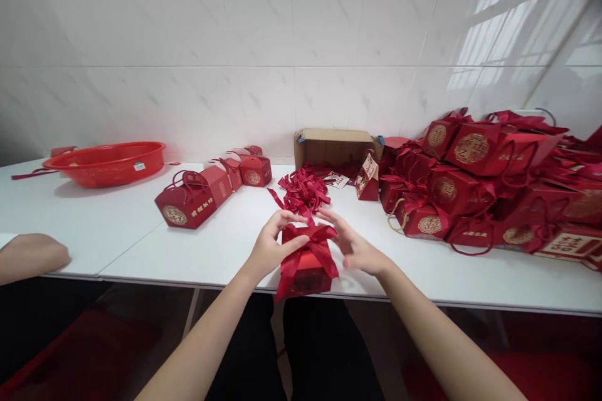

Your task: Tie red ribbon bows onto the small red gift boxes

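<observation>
Wall: pale marbled tiles (pixel 254 31) are rising behind everything; window light is glinting at the upper right.
Tabletop: the white tabletop (pixel 141 260) is carrying the goods.
Pile: a stack of ribbon-tied red gift boxes (pixel 475 150) is filling the right side; gold emblems are showing on several.
Basin: a shallow red plastic basin (pixel 110 163) is sitting at the far left, near the wall.
Row: handled red gift boxes (pixel 188 203) are lining up obliquely, left of centre.
Carton: an open brown cardboard carton (pixel 338 136) is lying near the wall, its mouth facing forward.
Co-worker: another person's bare arm (pixel 32 257) is resting at the left edge.
Bowed box: one red gift box (pixel 308 282) is lying at the near edge, between both hands; its long axis is seemingly running away from the person; a dark red satin ribbon (pixel 322 255) is crossing its top in a bow.
Left hand: the left hand (pixel 269 249) is the nearer, the box lying just to its right; its fingers are curving apart, the thumb seemingly touching the bow, nothing clearly being pinched.
Right hand: the right hand (pixel 364 255) is hovering just beside, the box lying to its left; its fingers are spreading loosely, slightly blurred.
Ribbon heap: loose red ribbons (pixel 305 191) are bunching beyond the bowed box.
</observation>
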{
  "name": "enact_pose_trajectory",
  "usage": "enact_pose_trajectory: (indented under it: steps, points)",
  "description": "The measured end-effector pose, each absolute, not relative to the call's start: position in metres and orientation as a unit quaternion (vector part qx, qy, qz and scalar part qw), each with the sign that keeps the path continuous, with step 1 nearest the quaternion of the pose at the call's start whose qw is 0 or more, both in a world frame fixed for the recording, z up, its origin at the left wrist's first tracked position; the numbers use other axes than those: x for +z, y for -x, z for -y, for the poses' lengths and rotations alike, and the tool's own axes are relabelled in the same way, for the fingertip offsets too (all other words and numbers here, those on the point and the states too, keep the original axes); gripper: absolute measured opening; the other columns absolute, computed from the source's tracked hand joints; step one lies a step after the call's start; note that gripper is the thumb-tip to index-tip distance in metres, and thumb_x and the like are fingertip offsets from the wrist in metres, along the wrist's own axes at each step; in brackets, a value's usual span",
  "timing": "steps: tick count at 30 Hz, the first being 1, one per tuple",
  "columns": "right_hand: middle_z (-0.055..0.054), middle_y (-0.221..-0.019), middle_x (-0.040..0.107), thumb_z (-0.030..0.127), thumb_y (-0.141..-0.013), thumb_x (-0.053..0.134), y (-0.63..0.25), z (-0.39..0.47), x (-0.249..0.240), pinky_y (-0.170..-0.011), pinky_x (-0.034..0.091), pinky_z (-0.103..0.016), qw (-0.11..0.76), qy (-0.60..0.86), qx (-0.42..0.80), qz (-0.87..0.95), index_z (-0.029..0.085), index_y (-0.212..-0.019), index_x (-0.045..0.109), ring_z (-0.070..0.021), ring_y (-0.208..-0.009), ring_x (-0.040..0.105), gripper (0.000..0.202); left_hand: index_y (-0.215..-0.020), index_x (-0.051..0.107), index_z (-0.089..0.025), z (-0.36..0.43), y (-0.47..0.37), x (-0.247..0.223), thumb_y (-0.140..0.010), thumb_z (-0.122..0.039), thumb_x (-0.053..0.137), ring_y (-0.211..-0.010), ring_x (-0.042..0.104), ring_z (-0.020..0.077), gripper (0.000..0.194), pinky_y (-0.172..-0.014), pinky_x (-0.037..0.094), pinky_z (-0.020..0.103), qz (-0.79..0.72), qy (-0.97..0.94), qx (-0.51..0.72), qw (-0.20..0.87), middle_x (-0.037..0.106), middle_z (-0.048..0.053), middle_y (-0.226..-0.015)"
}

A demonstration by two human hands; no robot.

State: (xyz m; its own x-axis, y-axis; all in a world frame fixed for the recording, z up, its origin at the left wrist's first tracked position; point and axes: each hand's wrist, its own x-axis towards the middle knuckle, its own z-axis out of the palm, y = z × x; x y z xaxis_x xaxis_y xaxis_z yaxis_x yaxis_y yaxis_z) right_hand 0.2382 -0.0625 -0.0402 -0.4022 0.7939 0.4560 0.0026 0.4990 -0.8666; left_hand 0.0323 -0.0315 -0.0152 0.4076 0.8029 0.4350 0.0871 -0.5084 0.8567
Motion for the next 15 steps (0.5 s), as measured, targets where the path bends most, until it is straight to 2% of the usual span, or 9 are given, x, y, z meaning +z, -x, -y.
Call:
enact_pose_trajectory:
  steps: [2,4,6,8,10,12,15]
  points:
    - [-0.012,-0.148,0.017,0.053,-0.052,0.078,-0.237,0.068,-0.044,-0.109,0.020,-0.044,0.393,0.264,0.385,0.792,0.028,-0.142,0.017,-0.0264,-0.138,0.016,0.112,-0.108,0.047,-0.020,0.031,-0.028,-0.023,-0.079,-0.038,0.059,-0.115,0.052,0.0219,0.036,-0.097,0.039,0.037,-0.296,-0.724,0.490,0.386,0.059,0.011,-0.118]
    - [-0.012,-0.147,0.017,0.040,-0.056,0.079,-0.233,0.072,-0.049,-0.111,0.017,-0.043,0.381,0.302,0.331,0.809,0.027,-0.143,0.014,-0.0254,-0.138,0.013,0.110,-0.112,0.045,-0.021,0.029,-0.019,-0.036,-0.086,-0.044,0.047,-0.119,0.049,0.0220,0.035,-0.099,0.037,0.037,-0.335,-0.713,0.499,0.360,0.056,0.012,-0.122]
    - [-0.012,-0.142,0.025,0.032,-0.061,0.077,-0.231,0.078,-0.052,-0.110,0.022,-0.041,0.421,0.335,0.291,0.792,0.027,-0.141,0.021,-0.0241,-0.134,0.024,0.097,-0.113,0.046,-0.021,0.027,-0.008,-0.051,-0.088,-0.048,0.038,-0.118,0.049,0.0229,0.037,-0.100,0.036,0.040,-0.401,-0.721,0.468,0.316,0.056,0.012,-0.122]
    - [-0.011,-0.135,0.034,0.029,-0.062,0.076,-0.237,0.087,-0.048,-0.106,0.030,-0.040,0.468,0.358,0.255,0.767,0.027,-0.137,0.028,-0.0237,-0.126,0.036,0.089,-0.112,0.047,-0.021,0.025,0.003,-0.064,-0.085,-0.051,0.042,-0.117,0.049,0.0255,0.041,-0.100,0.036,0.043,-0.469,-0.740,0.403,0.267,0.055,0.011,-0.121]
    - [-0.011,-0.131,0.038,0.028,-0.062,0.077,-0.256,0.103,-0.035,-0.102,0.036,-0.042,0.513,0.386,0.197,0.741,0.028,-0.133,0.030,-0.0250,-0.121,0.042,0.085,-0.113,0.048,-0.021,0.025,0.011,-0.073,-0.083,-0.051,0.045,-0.118,0.049,0.0271,0.043,-0.100,0.037,0.044,-0.504,-0.756,0.349,0.227,0.054,0.011,-0.122]
    - [-0.012,-0.132,0.037,0.027,-0.066,0.074,-0.290,0.124,-0.011,-0.098,0.040,-0.044,0.565,0.416,0.098,0.706,0.029,-0.132,0.031,-0.0284,-0.123,0.041,0.079,-0.114,0.049,-0.021,0.025,0.013,-0.077,-0.083,-0.049,0.045,-0.116,0.050,0.0270,0.042,-0.098,0.039,0.043,-0.511,-0.773,0.320,0.197,0.054,0.010,-0.122]
    - [-0.013,-0.141,0.026,0.029,-0.074,0.066,-0.365,0.156,0.037,-0.097,0.038,-0.046,0.638,0.459,-0.159,0.597,0.030,-0.138,0.021,-0.0321,-0.130,0.030,0.078,-0.109,0.052,-0.020,0.022,0.009,-0.078,-0.082,-0.049,0.047,-0.111,0.053,0.0277,0.040,-0.093,0.043,0.041,-0.512,-0.790,0.304,0.145,0.057,0.010,-0.117]
